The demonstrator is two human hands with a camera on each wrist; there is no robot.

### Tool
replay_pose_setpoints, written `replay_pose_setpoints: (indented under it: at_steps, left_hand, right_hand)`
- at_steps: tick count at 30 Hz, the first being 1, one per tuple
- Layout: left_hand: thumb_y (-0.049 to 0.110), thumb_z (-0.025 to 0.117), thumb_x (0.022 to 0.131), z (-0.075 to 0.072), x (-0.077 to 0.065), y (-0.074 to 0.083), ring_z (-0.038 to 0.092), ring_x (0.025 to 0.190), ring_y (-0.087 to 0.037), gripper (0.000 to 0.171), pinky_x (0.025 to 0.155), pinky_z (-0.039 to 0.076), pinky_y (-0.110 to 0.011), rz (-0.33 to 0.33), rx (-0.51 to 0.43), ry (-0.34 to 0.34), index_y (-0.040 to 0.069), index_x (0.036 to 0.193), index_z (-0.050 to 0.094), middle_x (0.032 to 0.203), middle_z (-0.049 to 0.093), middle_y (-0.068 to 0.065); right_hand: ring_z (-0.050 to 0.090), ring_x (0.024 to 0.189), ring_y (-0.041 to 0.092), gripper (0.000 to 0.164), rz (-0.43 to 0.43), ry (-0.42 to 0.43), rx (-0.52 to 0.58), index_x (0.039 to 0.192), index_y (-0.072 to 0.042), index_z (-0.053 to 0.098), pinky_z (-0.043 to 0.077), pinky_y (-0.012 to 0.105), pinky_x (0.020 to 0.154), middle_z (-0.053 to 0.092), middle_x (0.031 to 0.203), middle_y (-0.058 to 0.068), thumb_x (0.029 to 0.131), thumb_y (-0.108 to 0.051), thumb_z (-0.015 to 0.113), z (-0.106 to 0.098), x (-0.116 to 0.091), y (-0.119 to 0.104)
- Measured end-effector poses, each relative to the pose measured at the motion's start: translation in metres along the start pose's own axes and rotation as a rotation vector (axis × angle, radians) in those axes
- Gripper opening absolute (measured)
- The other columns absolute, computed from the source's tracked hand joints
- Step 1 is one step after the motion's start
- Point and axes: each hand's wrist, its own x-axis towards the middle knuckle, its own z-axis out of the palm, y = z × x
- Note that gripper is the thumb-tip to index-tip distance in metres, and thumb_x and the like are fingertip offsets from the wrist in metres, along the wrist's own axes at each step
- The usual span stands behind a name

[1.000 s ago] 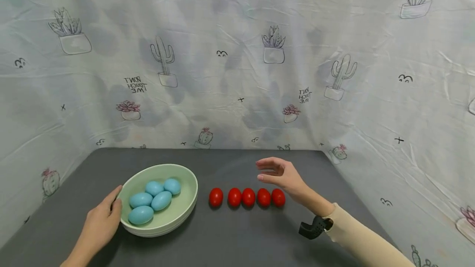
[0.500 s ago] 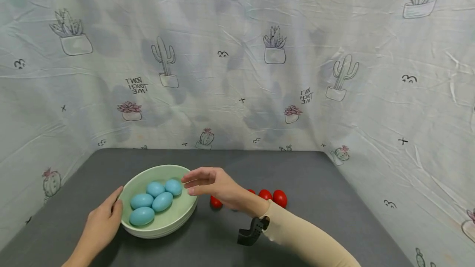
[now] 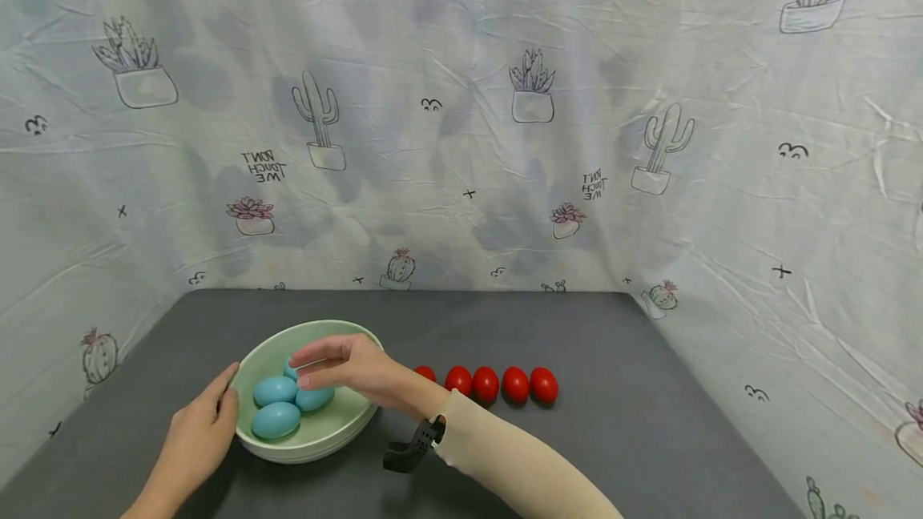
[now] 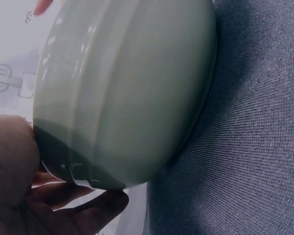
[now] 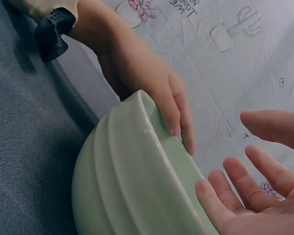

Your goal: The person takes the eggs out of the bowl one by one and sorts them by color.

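The right hand (image 3: 353,363), left of centre in the frame, is over the bowl (image 3: 288,455) with its thumb and fingers parted and loosely bent; the right wrist view shows nothing between them. The left hand (image 3: 202,427), at the lower left, grips the bowl's near-left side, some fingers hooked over the rim and the others against the outer wall, probably to keep the bowl from sliding or tipping while the right hand is over it. The pale green bowl stands on the dark counter (image 3: 649,423), its mouth left unblocked by the left hand's hold at the edge. Inside, below the right fingertips, blue eggs (image 3: 276,421) lie close together, likely because the curved wall lets them roll inward; four show at least in part, and the right hand may hide more. To the right of the bowl, across the lower middle of the frame, five red eggs (image 3: 515,385) form a row on the counter, the leftmost partly covered by the right wrist. They look set out this way to stay apart from the blue ones and within reach. Behind the counter hangs a pale cactus-print cloth (image 3: 461,142).
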Motion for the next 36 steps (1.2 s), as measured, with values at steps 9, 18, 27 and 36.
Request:
replay_pose_setpoints:
  at_steps: [9, 18, 27, 36]
  left_hand:
    - [0.019, 0.029, 0.107, -0.002, 0.002, 0.001, 0.051, 0.082, -0.036, 0.050, 0.065, 0.040, -0.046, -0.002, 0.009, 0.001, -0.011, 0.147, 0.033, 0.112, 0.057, -0.035]
    - [0.017, 0.031, 0.106, 0.001, 0.001, 0.000, 0.042, 0.117, -0.061, 0.048, 0.083, 0.041, -0.068, 0.008, 0.005, 0.030, -0.011, 0.145, 0.036, 0.134, 0.042, -0.041]
    - [0.019, 0.030, 0.107, 0.002, 0.002, -0.001, 0.042, 0.118, -0.060, 0.049, 0.084, 0.041, -0.068, -0.005, 0.003, 0.010, -0.010, 0.146, 0.035, 0.135, 0.041, -0.041]
    - [0.020, 0.028, 0.107, 0.000, 0.002, -0.002, 0.040, 0.119, -0.062, 0.050, 0.085, 0.039, -0.069, -0.005, 0.004, -0.016, -0.010, 0.147, 0.033, 0.135, 0.040, -0.041]
  right_hand:
    - [0.066, 0.098, 0.008, 0.030, 0.038, 0.030, -0.167, 0.115, -0.004, 0.072, 0.051, 0.024, 0.085, 0.071, 0.111, 0.007, 0.086, 0.004, 0.073, 0.011, 0.014, 0.007]
    - [0.068, 0.097, 0.011, 0.027, 0.099, 0.003, -0.129, 0.114, -0.002, 0.072, 0.053, 0.027, 0.083, 0.071, 0.110, 0.011, 0.087, 0.004, 0.071, 0.009, 0.021, 0.010]
    - [0.068, 0.095, 0.011, 0.030, 0.143, -0.017, -0.078, 0.115, 0.001, 0.071, 0.053, 0.027, 0.083, 0.071, 0.110, 0.010, 0.086, 0.010, 0.069, 0.008, 0.023, 0.013]
    - [0.068, 0.098, 0.014, 0.035, 0.198, -0.118, -0.056, 0.120, 0.006, 0.066, 0.053, 0.029, 0.085, 0.070, 0.113, 0.015, 0.087, 0.015, 0.065, 0.008, 0.026, 0.012]
